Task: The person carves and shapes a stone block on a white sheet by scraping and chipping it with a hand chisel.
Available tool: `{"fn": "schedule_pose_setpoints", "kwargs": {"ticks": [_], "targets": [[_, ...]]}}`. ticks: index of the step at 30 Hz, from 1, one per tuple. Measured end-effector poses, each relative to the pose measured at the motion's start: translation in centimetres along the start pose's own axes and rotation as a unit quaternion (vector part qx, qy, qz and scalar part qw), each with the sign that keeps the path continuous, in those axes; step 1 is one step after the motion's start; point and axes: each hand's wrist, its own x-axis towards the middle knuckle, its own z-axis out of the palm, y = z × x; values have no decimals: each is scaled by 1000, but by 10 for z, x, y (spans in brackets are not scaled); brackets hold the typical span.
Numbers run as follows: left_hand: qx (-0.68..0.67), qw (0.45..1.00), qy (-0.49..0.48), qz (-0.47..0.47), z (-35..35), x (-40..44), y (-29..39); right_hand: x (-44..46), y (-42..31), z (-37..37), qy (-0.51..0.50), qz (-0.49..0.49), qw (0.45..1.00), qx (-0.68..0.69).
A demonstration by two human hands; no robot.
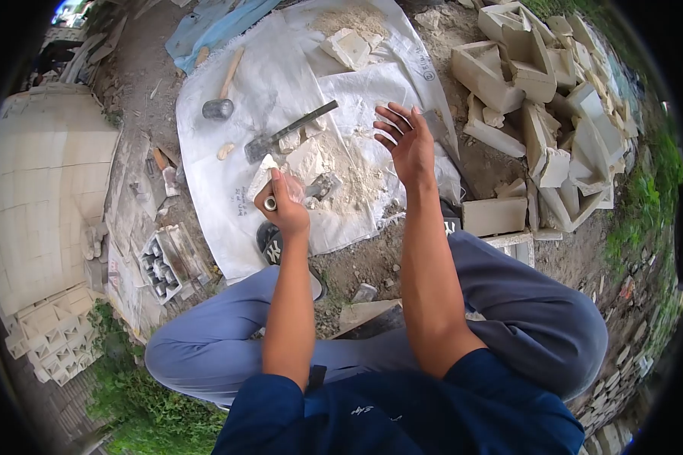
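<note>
My left hand [282,203] is closed around the handle of a hammer, whose grey metal head [324,186] points right over the rubble. A jagged white plaster piece [262,174] shows at its thumb; whether the hand grips it too, I cannot tell. My right hand [407,145] is raised with fingers apart and holds nothing. Between the hands, broken white chunks and powder [311,158] lie on a white woven sheet [216,182]. Just beyond my left hand lies a second hammer with a dark handle [303,123].
A black-headed mallet [218,110] rests at the sheet's far left. Another plaster block [347,49] sits at the back. Broken angular moulds [535,98] are heaped on the right. On the left stand a box of grey pieces [159,267] and stacked pale blocks [45,189].
</note>
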Motion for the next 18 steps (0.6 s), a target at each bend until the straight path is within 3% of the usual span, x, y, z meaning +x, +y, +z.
{"fn": "schedule_pose_setpoints", "kwargs": {"ticks": [5, 7, 9, 10, 11, 12, 14, 15, 16, 18], "targets": [[88, 990, -109, -6, -22, -11, -53, 3, -1, 11, -12, 10, 1000, -22], [110, 960, -244, -82, -27, -5, -49, 2, 1, 22, -32, 15, 997, -62], [158, 945, -281, -58, -30, -3, -37, -1, 4, 33, -66, 23, 993, -99], [208, 923, -321, -36, -29, 1, -25, -1, 5, 40, -97, 29, 986, -133], [284, 882, -369, -72, -33, 7, -11, -3, 5, 46, -131, 43, 974, -180], [281, 887, -361, -68, -42, 12, -10, -8, 6, 54, -166, 66, 959, -221], [404, 803, -438, 14, -58, 24, -9, -16, 6, 72, -252, 91, 902, -337], [498, 729, -459, -99, -54, 31, 32, -18, 9, 79, -294, 103, 865, -394], [495, 737, -450, -97, -64, 40, 42, -20, 14, 85, -329, 112, 837, -423], [560, 655, -500, -86, -88, 66, 57, -32, 18, 100, -373, 116, 787, -477]]}}
